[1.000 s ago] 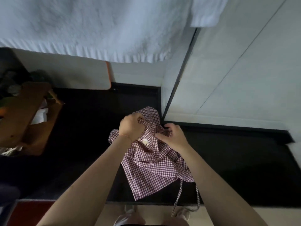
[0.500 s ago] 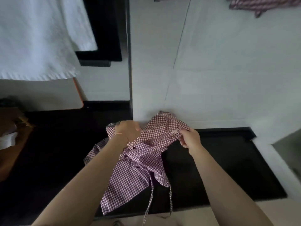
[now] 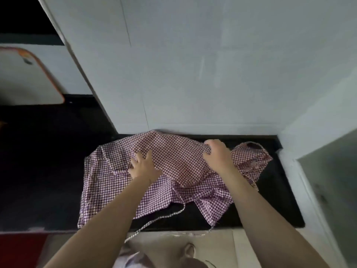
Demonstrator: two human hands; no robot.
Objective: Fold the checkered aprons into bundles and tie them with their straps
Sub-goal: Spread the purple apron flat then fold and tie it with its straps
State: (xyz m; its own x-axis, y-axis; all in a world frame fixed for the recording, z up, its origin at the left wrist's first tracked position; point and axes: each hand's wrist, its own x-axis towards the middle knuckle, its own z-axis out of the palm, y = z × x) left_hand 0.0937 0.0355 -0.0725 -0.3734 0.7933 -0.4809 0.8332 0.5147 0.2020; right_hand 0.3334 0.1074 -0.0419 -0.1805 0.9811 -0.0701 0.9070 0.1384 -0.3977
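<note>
Now the checkered apron (image 3: 173,167) lies spread and rumpled across the black table (image 3: 270,200), its far edge touching the foot of the pale wall (image 3: 193,74) that rises along the table's back edge. Its cloth reaches from the middle of the table toward the right end, where the bib with its neck loop (image 3: 253,149) lies near the back right corner. The near hem hangs down to the front edge of the table on the left side.

The left hand (image 3: 144,167) lies on the apron left of its middle, fingers spread and mostly straight, pressing down on the fabric. The right hand (image 3: 217,154) is farther back and to the right, its fingers curled into a bunch of cloth that it grips and lifts slightly, so a raised fold runs between the two hands.

One thin strap (image 3: 164,217) trails from the middle of the apron, crosses the front edge of the table and hangs over it toward the floor (image 3: 222,240). A second strap runs along the front edge near the apron's right corner, though it is blurred and hard to follow.

At the far left, behind the table, a white board with an orange rim (image 3: 29,78) leans against the wall. A red patch (image 3: 21,246) shows below the front left edge.
</note>
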